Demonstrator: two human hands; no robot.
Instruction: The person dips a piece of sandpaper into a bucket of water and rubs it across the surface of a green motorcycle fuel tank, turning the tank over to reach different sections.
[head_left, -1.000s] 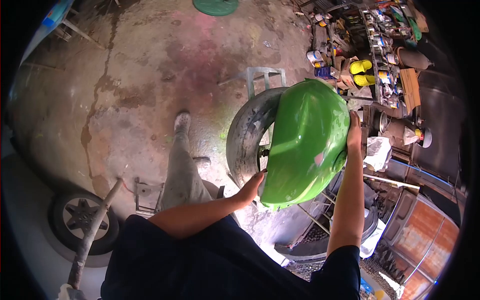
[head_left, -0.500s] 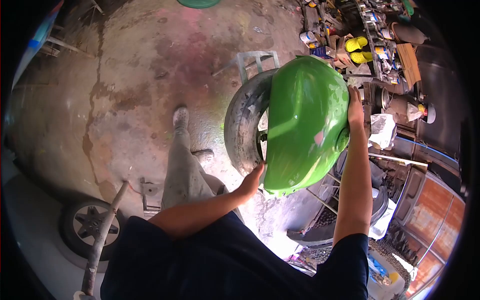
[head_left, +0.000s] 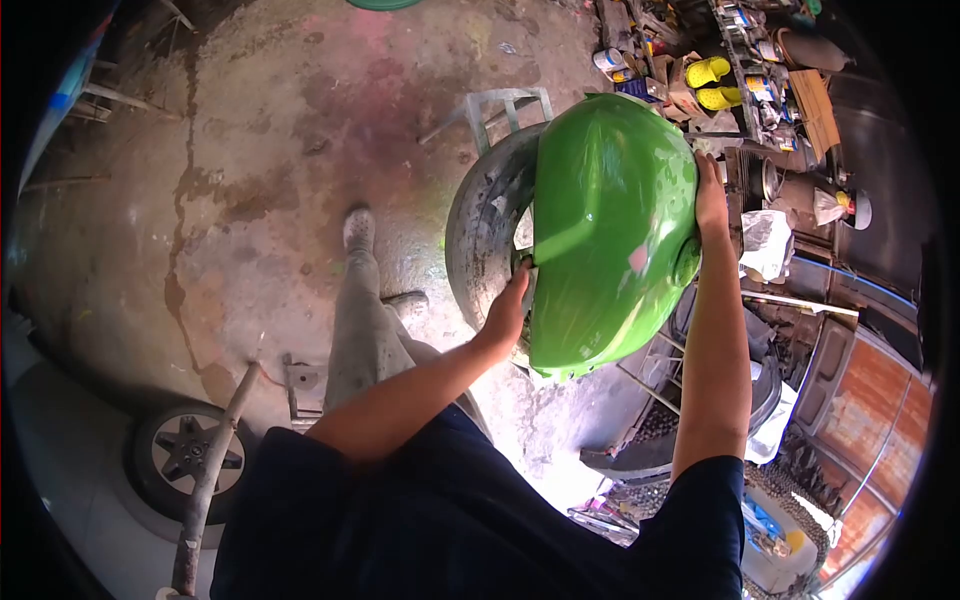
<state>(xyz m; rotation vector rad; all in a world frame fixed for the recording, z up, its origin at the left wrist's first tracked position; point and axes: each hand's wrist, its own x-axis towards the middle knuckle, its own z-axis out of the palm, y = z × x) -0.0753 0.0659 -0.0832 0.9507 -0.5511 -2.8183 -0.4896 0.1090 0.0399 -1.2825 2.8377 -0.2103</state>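
A glossy green motorcycle fuel tank [head_left: 600, 240], with pale worn patches on its right side, is in front of me over a worn tyre [head_left: 470, 240]. The tyre's left part shows; the rest is hidden under the tank. My left hand [head_left: 507, 312] grips the tank's straight left edge, thumb uppermost and the other fingers mostly out of sight. On the opposite, curved side, my right hand [head_left: 711, 200] presses against the tank with its fingers pointing away from me. Below that hand, a round recess shows in the tank's side.
A metal frame [head_left: 510, 110] stands behind the tyre. To the right, shelves hold paint cans [head_left: 608, 60] and yellow clogs [head_left: 710, 72]. A wooden pole [head_left: 212, 470] leans near a car wheel [head_left: 185, 452] at lower left. Dark curved parts [head_left: 735, 410] lie beside my right arm.
My left hand has slid farther up along the tank's left edge. The tank appears slightly higher in view, and my right hand stays on its right side.
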